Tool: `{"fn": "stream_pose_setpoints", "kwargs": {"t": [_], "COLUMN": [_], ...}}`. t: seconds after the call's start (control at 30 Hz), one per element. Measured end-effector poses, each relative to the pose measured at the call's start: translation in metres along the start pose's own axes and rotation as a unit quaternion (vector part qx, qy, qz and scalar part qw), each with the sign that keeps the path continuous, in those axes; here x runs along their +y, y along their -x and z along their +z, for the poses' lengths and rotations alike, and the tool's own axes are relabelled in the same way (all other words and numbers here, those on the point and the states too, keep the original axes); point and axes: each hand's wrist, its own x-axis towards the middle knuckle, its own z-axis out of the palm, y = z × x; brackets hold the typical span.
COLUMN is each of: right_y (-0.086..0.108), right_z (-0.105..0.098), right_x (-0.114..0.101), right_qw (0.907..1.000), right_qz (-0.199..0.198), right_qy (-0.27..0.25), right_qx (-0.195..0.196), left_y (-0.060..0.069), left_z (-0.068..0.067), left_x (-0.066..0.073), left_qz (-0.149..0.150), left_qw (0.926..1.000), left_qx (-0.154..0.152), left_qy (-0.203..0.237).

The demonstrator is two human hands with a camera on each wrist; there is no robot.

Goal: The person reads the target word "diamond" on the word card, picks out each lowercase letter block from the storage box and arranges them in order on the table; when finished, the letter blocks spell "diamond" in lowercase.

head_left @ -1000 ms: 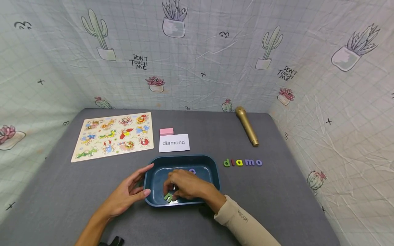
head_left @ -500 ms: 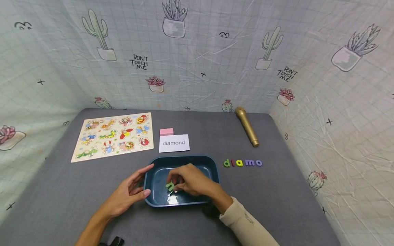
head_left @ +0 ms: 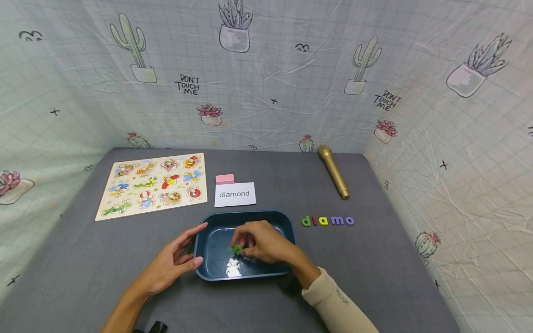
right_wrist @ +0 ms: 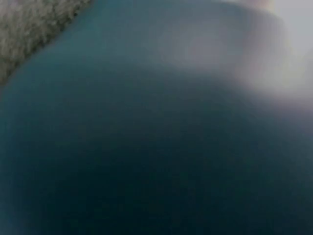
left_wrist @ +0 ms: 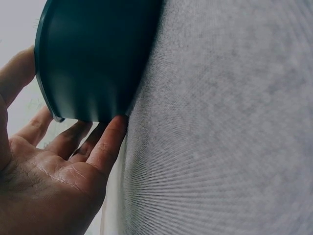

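Note:
In the head view, my right hand (head_left: 266,243) is over the dark blue tray (head_left: 245,277) and pinches a small green letter (head_left: 236,250) with its fingertips. The letter's outline is partly covered by the fingers. My left hand (head_left: 176,261) rests against the tray's left end with fingers spread, thumb near the front corner and index finger near the back one. In the left wrist view the left hand (left_wrist: 63,161) touches the tray's outer wall (left_wrist: 98,63) with nearly straight fingers. The right wrist view is blurred, mostly the tray's dark wall (right_wrist: 146,137).
Coloured letters reading "diamo" (head_left: 328,221) lie right of the tray. Behind it are a white card (head_left: 235,194) printed "diamond" and a pink block (head_left: 225,179). An insect puzzle board (head_left: 151,186) lies at left, a gold microphone (head_left: 334,172) at right, on the grey tabletop (head_left: 258,305).
My right hand has lifted the green letter off the tray's floor and moved slightly back and right, turning it. The left hand has stayed at the tray's left end.

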Motion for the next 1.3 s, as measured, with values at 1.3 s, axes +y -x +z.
{"fn": "stream_pose_setpoints", "kwargs": {"t": [1.3], "right_y": [0.097], "right_z": [-0.09], "right_x": [0.051], "right_qw": [0.9517], "right_qz": [0.075], "right_qy": [-0.019], "right_qx": [0.297], "left_y": [0.0], "left_z": [0.0], "left_x": [0.0], "left_qz": [0.006], "left_qw": [1.0], "left_qx": [0.001], "left_qy": [-0.002]}}
